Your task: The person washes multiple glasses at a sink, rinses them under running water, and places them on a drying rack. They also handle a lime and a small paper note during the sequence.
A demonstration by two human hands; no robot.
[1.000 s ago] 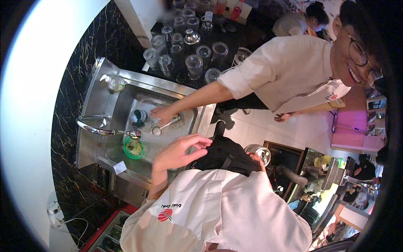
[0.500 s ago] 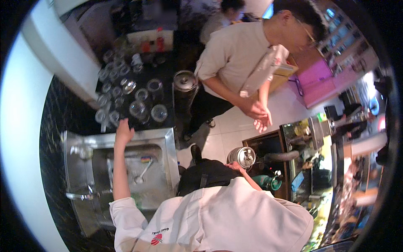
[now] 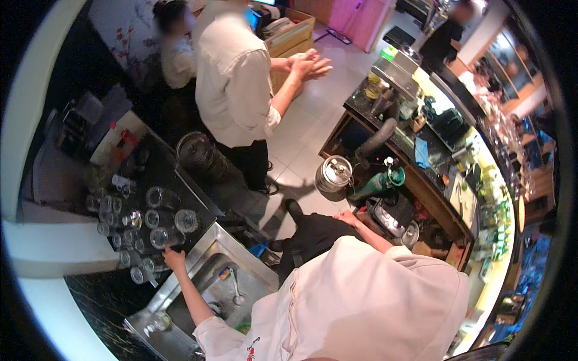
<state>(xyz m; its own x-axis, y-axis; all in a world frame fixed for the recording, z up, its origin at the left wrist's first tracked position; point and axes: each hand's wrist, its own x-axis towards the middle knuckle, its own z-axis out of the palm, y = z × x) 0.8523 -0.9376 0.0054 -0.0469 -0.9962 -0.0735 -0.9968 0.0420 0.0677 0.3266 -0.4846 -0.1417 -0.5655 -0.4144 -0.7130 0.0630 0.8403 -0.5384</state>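
Note:
My left hand [image 3: 174,259] reaches to the near edge of the dark counter, beside the sink. Its fingers are apart and no held thing shows in them. Just past the fingertips stands a clear glass jar [image 3: 160,237]; whether they touch I cannot tell. Several more glasses and a ribbed glass jar [image 3: 186,221] are grouped around it. My right hand [image 3: 345,218] rests on my black apron [image 3: 319,237], fingers laid out, holding nothing that I can see. In the metal sink [image 3: 214,240] lies a spoon-like utensil [image 3: 236,289] near a small coloured item.
A co-worker in a pale shirt [image 3: 232,78] stands beyond the counter, hands together. A steel keg [image 3: 334,173] and a green cylinder [image 3: 379,183] stand on the floor to the right. A lit bar counter [image 3: 463,201] curves along the right side.
The view has turned to the right, so the sink and glasses lie further left. My left hand stays by the glasses, my right at the apron. The co-worker's hands have come together.

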